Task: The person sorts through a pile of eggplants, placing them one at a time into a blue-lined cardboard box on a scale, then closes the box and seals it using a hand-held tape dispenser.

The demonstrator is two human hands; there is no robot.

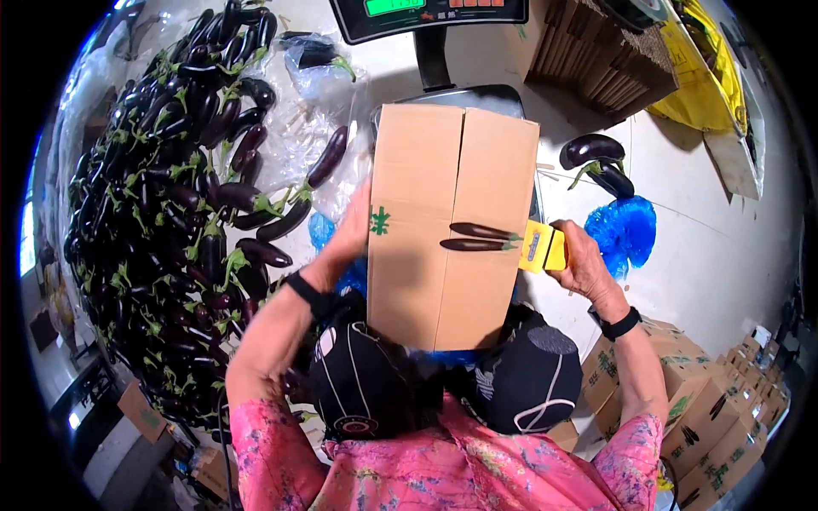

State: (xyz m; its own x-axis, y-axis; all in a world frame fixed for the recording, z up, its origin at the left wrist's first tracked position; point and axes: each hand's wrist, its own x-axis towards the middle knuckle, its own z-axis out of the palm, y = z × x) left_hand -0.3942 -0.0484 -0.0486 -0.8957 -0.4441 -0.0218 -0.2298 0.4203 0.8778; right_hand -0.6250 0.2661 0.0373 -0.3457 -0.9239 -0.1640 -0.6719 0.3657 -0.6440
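A closed cardboard box lies in front of me, its two top flaps meeting along a lengthwise seam. Printed on it are two dark eggplants and a green mark. Against the box's left side is my left hand, holding it, with the fingertips mostly hidden by the box edge. At the right edge, my right hand is closed around a yellow tape dispenser, whose front end touches or overlaps the box's edge. The box sits on the platform of a scale, with my knees close to its near end.
A large heap of eggplants covers the floor on the left, beside clear plastic. Two loose eggplants and a blue plastic bag lie to the right. Flattened cartons stand at the back right; packed boxes fill the lower right.
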